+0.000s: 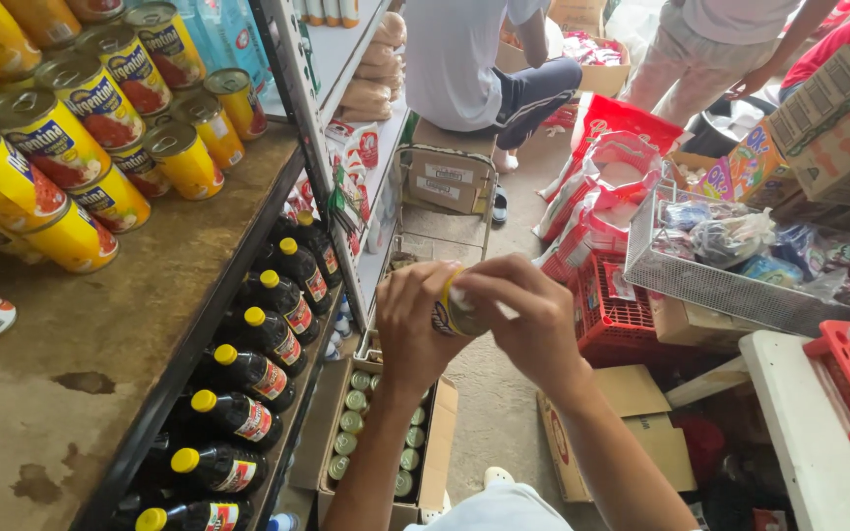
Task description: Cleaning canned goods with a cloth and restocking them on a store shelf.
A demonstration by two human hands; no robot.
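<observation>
Both hands gripping one small can (459, 313): left hand (415, 329), right hand (533, 324). Carton (437, 447) below mostly full of cans; shelf's (130, 324) front edge bare.

Glossy yellow-labelled metal cans (100, 108) on a rough, stained matt shelf top (81, 374), dark glossy plastic bottles (248, 369) with yellow caps below, matt brown cardboard box (440, 442), silvery wire-mesh metal basket (730, 285), red plastic crate (617, 315).

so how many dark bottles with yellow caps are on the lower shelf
8 show, in one row on the lower shelf: the farthest sits by the shelf upright, the nearest at the bottom edge. More may be hidden behind the row and under the upper shelf.
</observation>
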